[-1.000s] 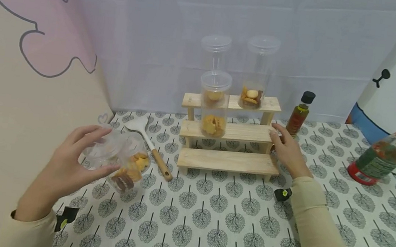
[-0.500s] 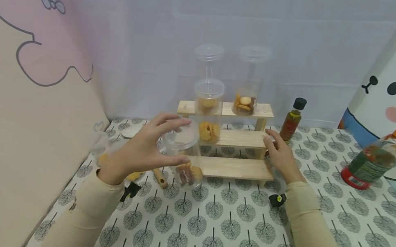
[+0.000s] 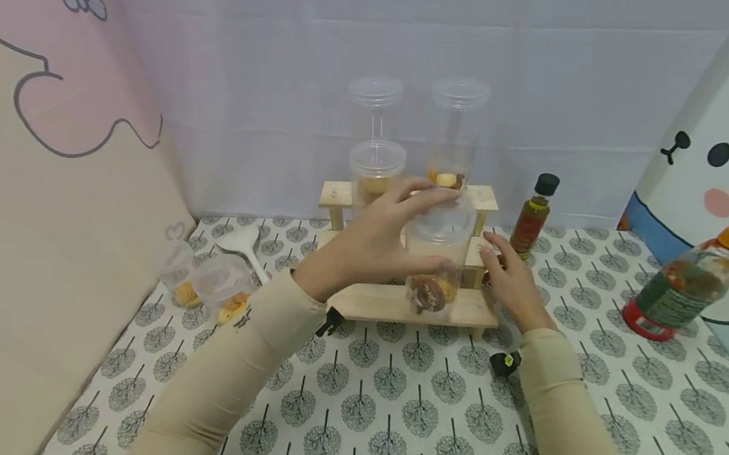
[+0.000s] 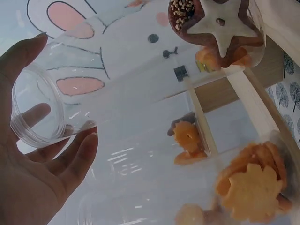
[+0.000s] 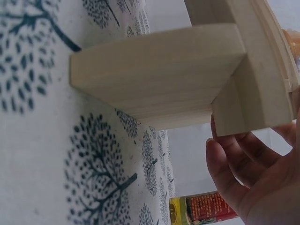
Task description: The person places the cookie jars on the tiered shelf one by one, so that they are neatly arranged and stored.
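My left hand (image 3: 379, 241) grips a clear lidded plastic jar (image 3: 440, 248) near its top, upright over the right part of a three-tier wooden display shelf (image 3: 365, 300). Chocolate and yellow cookies (image 3: 431, 294) lie in the jar's bottom; the left wrist view shows a star-topped cookie (image 4: 222, 26) there. At the shelf's right end my right hand (image 3: 521, 288) holds the middle tier, fingers (image 5: 220, 159) against the plank's edge. Two similar jars (image 3: 373, 111) stand on the top tier, and another jar (image 3: 377, 164) is on the middle tier, partly hidden behind my left hand.
Two more cookie jars (image 3: 221, 282) are at the left on the tree-print tablecloth (image 3: 383, 412), beside a white turner (image 3: 243, 243) partly behind my left arm. Right of the shelf stands a small dark-capped bottle (image 3: 532, 218), and farther right a sauce bottle (image 3: 688, 286) with an orange cap.
My left hand has carried the jar from the left side of the table rightward to the shelf. The right hand has stayed at the shelf's end; the view has shifted slightly.
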Motion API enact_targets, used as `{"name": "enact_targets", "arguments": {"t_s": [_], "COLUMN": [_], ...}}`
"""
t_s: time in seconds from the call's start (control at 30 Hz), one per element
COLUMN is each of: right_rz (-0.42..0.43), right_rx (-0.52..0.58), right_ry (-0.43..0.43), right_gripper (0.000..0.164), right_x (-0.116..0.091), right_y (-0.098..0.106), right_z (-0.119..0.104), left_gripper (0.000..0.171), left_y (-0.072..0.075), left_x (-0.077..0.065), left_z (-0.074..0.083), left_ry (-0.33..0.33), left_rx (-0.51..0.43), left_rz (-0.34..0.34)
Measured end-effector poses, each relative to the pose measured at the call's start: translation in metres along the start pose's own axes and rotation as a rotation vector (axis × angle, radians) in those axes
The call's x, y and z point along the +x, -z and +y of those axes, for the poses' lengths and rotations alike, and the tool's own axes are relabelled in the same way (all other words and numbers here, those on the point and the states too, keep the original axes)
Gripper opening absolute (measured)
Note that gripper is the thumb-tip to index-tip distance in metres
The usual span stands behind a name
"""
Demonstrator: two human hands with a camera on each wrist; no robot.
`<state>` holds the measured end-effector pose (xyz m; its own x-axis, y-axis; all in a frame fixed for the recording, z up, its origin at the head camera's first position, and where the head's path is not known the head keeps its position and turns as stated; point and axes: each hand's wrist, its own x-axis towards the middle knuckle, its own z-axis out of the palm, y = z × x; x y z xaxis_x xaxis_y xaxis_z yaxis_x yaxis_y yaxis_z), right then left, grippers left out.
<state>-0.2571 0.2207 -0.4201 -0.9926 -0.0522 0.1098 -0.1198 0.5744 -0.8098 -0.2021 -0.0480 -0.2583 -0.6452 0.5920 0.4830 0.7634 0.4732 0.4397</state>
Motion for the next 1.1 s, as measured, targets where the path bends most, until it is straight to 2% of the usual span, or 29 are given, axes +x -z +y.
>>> {"name": "enact_targets", "arguments": {"t_s": [0.1, 0.3, 0.47, 0.6, 0.77, 0.9, 1.1], "right_rz": [-0.010, -0.007, -0.001, 0.009, 0.018, 0.022, 0.036], "right_rx": [0.010, 0.010, 0.025, 0.011, -0.006, -0.016, -0.015], "right_ry": [-0.002, 0.011, 0.025, 0.035, 0.041, 0.031, 0.036], "right_gripper": [0.064, 0.066, 0.064, 0.063, 0.063, 0.062, 0.061], "right_x": [-0.001, 0.001, 0.002, 0.002, 0.002, 0.002, 0.001], "right_y": [0.001, 0.002, 0.000, 0.001, 0.001, 0.000, -0.002], "right_z": [0.000, 0.000, 0.001, 0.002, 0.000, -0.001, 0.000], "left_gripper": [0.083, 0.086, 0.085, 0.087, 0.084, 0.083, 0.083], "left_y": [-0.007, -0.015, -0.020, -0.025, -0.029, -0.032, -0.037], "left_x": [0.016, 0.046, 0.063, 0.069, 0.073, 0.075, 0.076], "left_z": [0.007, 0.011, 0.007, 0.005, 0.003, 0.002, -0.001], "left_ry": [0.025, 0.150, 0.219, 0.298, 0.375, 0.407, 0.393], "left_rx": [0.026, 0.127, 0.122, 0.127, 0.136, 0.158, 0.185], "left_rz": [-0.003, -0.023, -0.003, 0.005, 0.058, 0.106, 0.149]}}
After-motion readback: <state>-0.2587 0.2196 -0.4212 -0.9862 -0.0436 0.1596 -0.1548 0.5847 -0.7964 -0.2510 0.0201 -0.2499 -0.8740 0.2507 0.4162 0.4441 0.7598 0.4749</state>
